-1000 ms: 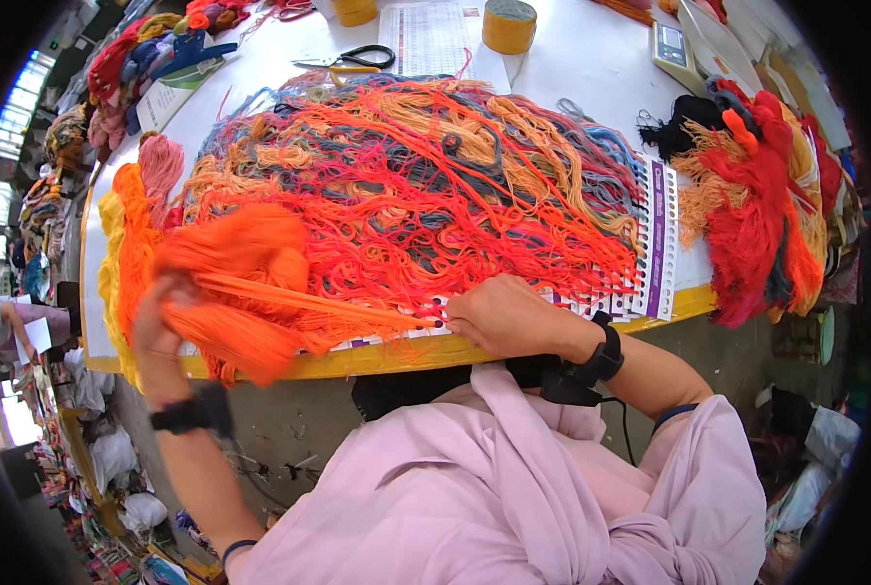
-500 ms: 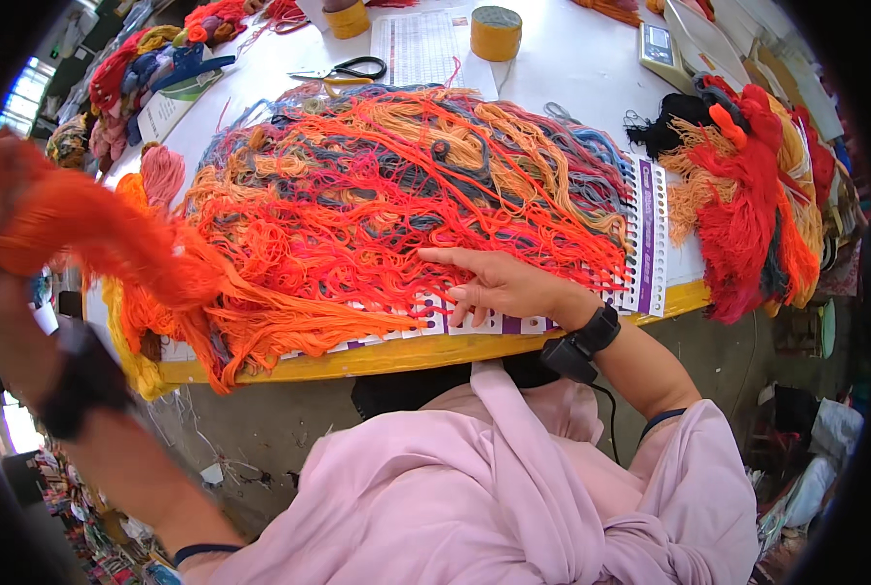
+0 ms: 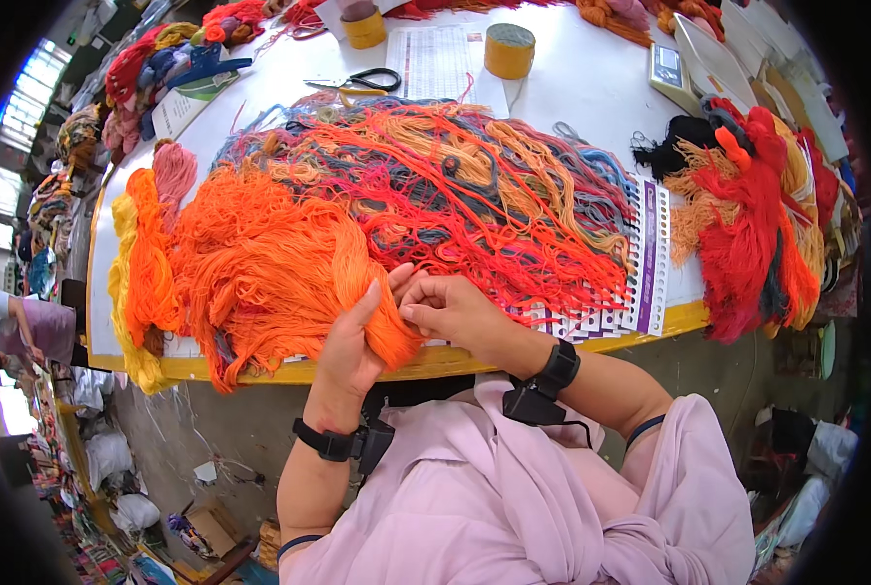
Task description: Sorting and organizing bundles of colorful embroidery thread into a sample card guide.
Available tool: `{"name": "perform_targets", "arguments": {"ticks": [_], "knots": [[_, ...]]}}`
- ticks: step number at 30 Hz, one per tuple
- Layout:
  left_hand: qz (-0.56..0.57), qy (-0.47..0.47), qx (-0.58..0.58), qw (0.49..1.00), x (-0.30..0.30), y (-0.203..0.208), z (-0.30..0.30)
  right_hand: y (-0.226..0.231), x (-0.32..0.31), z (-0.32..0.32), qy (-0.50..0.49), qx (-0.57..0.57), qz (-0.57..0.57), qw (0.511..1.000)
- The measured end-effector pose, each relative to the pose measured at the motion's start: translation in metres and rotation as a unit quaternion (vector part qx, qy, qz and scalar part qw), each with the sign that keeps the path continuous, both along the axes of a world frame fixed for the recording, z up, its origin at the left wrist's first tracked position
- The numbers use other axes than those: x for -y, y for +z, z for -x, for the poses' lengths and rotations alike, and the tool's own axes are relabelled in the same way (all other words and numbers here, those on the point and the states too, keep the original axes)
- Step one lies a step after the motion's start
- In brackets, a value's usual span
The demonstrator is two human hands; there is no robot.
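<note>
A thick hank of orange thread (image 3: 270,263) lies spread over the left part of the table, its near end gathered at the front edge. My left hand (image 3: 352,336) is wrapped round that gathered end, thumb on top. Right beside it my right hand (image 3: 460,312) has its fingers curled into a pinch against the end of the hank; what lies between the fingertips is too small to make out. Beneath and beyond spreads a tangled heap of red, peach, grey and blue threads (image 3: 474,195). White cards with punched holes and purple stripes (image 3: 650,258) show from under the heap.
Scissors (image 3: 362,80), a printed sheet (image 3: 435,58) and a roll of yellow tape (image 3: 509,51) lie at the back. A scale (image 3: 671,73) stands back right. Thread bundles hang at the right (image 3: 747,214) and left (image 3: 148,253). Another person (image 3: 31,327) is far left.
My left hand has swung from the far left to the front middle, bringing the orange hank's end along and laying it over the heap. My right hand has curled its fingers in beside it.
</note>
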State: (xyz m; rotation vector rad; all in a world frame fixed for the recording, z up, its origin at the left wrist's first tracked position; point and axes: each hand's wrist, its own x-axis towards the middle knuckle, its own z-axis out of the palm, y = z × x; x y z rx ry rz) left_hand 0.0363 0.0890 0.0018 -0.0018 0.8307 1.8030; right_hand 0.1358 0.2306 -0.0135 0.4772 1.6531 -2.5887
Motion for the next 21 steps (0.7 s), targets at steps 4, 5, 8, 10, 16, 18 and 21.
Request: {"name": "perform_targets", "arguments": {"ticks": [4, 5, 8, 10, 16, 18, 21], "knots": [[-0.008, 0.013, 0.018, 1.000, 0.005, -0.001, -0.006, 0.006, -0.002, -0.005, -0.010, 0.024, 0.017, 1.000], [0.005, 0.019, 0.006, 1.000, 0.004, -0.001, -0.008, 0.004, 0.001, -0.005, -0.009, 0.025, 0.017, 1.000], [0.028, 0.013, -0.022, 0.999, 0.004, -0.002, -0.009, -0.008, 0.005, -0.004, 0.009, 0.000, -0.058, 0.998], [0.039, 0.007, -0.040, 0.998, 0.004, -0.001, -0.007, -0.009, 0.004, -0.004, -0.011, -0.039, -0.021, 0.999], [0.090, 0.084, -0.115, 0.986, 0.004, 0.001, -0.015, -0.002, -0.003, -0.016, -0.009, 0.022, 0.050, 0.998], [0.086, 0.081, -0.101, 0.988, 0.003, -0.003, -0.012, -0.005, -0.006, -0.017, -0.016, 0.025, 0.057, 0.998], [0.110, 0.082, -0.106, 0.985, 0.002, 0.003, -0.013, -0.009, -0.008, -0.016, -0.022, 0.023, 0.064, 0.997]]}}
